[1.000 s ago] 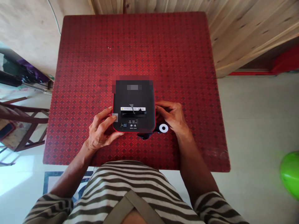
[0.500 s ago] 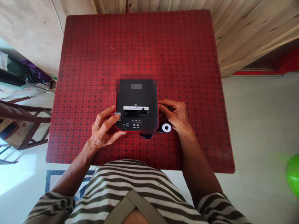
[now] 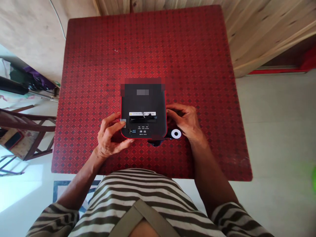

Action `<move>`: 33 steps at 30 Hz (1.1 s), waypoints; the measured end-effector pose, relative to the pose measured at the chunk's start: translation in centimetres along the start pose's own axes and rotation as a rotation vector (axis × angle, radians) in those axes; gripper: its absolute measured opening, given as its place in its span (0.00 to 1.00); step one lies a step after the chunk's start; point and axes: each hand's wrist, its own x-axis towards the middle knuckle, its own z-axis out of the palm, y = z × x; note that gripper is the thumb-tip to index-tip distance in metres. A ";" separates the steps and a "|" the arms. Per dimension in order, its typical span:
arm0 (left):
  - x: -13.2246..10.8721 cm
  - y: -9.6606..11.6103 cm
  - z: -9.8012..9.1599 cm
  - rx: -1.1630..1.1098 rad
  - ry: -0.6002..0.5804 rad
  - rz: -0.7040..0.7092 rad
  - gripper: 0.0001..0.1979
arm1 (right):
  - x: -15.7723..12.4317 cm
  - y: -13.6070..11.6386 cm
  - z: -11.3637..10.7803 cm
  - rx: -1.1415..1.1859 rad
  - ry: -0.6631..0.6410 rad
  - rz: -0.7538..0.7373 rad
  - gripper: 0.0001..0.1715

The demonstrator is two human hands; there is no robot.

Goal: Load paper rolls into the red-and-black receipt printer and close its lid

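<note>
A black, red-edged receipt printer (image 3: 144, 102) lies on the table, with a narrow dark slot and a white label strip across its top. My left hand (image 3: 111, 135) grips its near left corner, index finger on a small grey patch and thumb along the front edge. At the right side, my right hand (image 3: 184, 120) has its thumb and forefinger against the printer's edge; the other fingers are curled and partly hidden. Close beneath that hand, a white ring with a dark centre (image 3: 176, 134) shows beside the printer. A dark object (image 3: 155, 143), its kind unclear, pokes out at the front edge.
A red patterned cloth (image 3: 91, 65) covers the table. Wooden boards (image 3: 259, 29) rise behind and to the right. At the left stands a wooden chair (image 3: 27, 131) with a dark flat object on its seat. Pale floor tiles (image 3: 278, 131) extend along the right.
The camera view has shifted slightly. Both hands keep nearly the same hold at the printer's sides, and the printer shows little movement.
</note>
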 end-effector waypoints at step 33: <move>-1.2 0.2 0.5 -0.040 -0.045 -0.034 0.41 | 3.5 -13.0 8.3 -1.393 -0.486 -0.251 0.15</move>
